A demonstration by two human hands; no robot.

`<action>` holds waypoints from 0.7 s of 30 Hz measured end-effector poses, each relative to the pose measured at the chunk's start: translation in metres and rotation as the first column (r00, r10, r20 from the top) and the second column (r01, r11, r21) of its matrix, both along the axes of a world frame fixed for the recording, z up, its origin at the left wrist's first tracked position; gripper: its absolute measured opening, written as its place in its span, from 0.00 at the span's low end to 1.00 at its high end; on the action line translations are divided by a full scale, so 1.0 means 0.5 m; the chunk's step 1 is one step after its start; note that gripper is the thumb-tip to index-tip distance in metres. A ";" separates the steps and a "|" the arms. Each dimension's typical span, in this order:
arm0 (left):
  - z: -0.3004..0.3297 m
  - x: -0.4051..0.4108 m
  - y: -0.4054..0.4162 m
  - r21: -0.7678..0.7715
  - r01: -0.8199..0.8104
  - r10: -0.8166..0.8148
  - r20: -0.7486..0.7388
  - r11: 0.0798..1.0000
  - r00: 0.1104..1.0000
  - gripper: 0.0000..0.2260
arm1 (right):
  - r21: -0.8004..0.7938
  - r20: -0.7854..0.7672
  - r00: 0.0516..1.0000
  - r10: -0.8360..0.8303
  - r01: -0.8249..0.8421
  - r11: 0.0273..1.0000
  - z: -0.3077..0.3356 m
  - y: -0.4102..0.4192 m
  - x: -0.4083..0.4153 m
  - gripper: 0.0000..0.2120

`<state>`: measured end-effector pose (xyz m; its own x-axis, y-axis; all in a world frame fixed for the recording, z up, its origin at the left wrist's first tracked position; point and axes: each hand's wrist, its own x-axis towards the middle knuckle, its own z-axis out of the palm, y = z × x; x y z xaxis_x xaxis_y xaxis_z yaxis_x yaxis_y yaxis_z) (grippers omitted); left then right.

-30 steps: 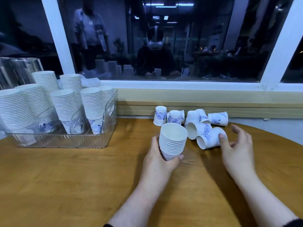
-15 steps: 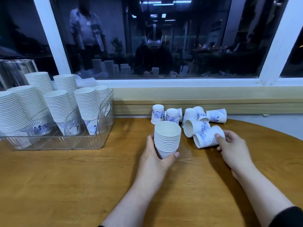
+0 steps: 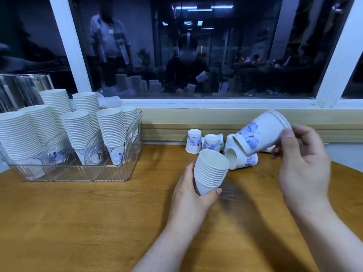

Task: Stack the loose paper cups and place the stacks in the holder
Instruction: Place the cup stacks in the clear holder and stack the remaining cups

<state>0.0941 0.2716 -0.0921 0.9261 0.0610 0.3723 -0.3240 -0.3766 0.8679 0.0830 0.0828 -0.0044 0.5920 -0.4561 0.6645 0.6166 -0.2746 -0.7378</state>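
My left hand [image 3: 191, 190] grips a short stack of white paper cups [image 3: 211, 170], mouth up and tilted slightly right, just above the wooden table [image 3: 98, 222]. My right hand [image 3: 302, 165] pinches a white cup with blue print [image 3: 261, 132] near its rim, lifted and tilted, its base pointing down-left toward the stack. Loose cups lie behind: two upside down [image 3: 194, 141] [image 3: 211, 141], one on its side [image 3: 240, 159], others partly hidden. A clear ribbed holder [image 3: 125, 169] at the left carries several tall stacks [image 3: 78, 132].
A wooden ledge and window frame [image 3: 216, 116] run along the table's back edge. A clear plastic container [image 3: 21, 85] stands behind the holder at far left. The dark glass reflects people and cups.
My right hand has taken a printed cup from the loose pile and lifted it up and to the right. The left hand's stack has stayed in place.
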 end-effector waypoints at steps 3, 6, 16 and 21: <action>0.000 0.003 0.001 0.010 -0.024 0.024 0.015 1.000 1.000 0.34 | -0.257 0.009 0.999 0.047 -0.043 0.965 0.021 0.043 -0.009 0.06; -0.002 0.005 0.001 0.039 -0.062 0.060 0.036 0.997 0.998 0.36 | -0.526 -0.077 0.996 0.047 -0.081 0.847 0.015 0.064 0.005 0.08; 0.003 0.003 -0.002 0.009 -0.065 0.064 0.023 0.998 0.998 0.36 | -0.624 -0.178 0.969 0.171 -0.245 0.742 -0.066 0.072 0.014 0.15; 0.006 0.001 -0.002 -0.009 -0.051 0.051 0.007 0.999 0.999 0.35 | -0.622 -0.191 0.964 0.187 -0.266 0.736 -0.073 0.074 0.011 0.15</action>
